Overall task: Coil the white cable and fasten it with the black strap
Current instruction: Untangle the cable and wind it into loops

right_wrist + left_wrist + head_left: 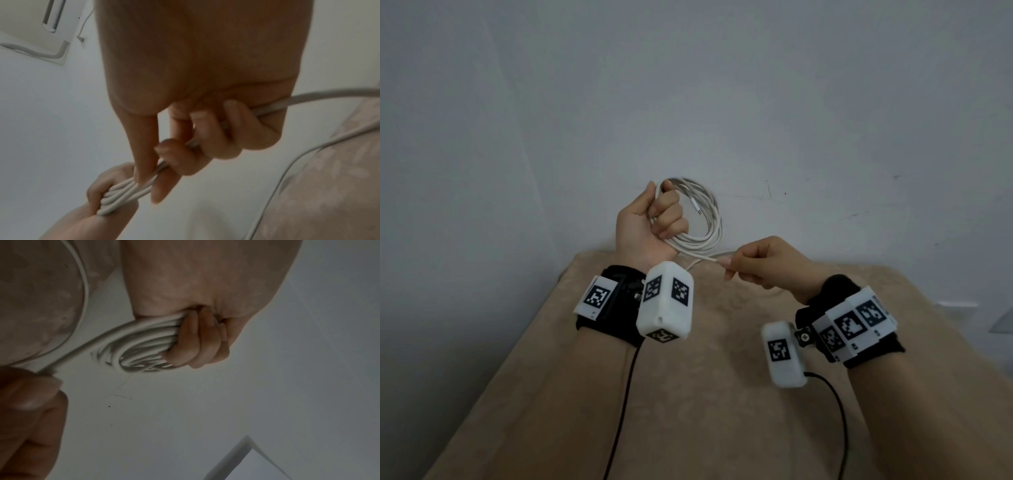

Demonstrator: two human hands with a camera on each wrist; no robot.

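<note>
My left hand is raised above the far edge of the table and grips several loops of the white cable, fingers curled tight round the bundle. A metal plug end hangs inside the coil. My right hand sits just right and below, pinching the loose strand that leaves the coil; the cable runs through its curled fingers and trails off over the table. The black strap is not visible in any view.
A beige patterned cloth covers the table, which stands against a grey-white wall. Black sensor cords trail from both wrist units toward me. A white wall fixture shows in the right wrist view.
</note>
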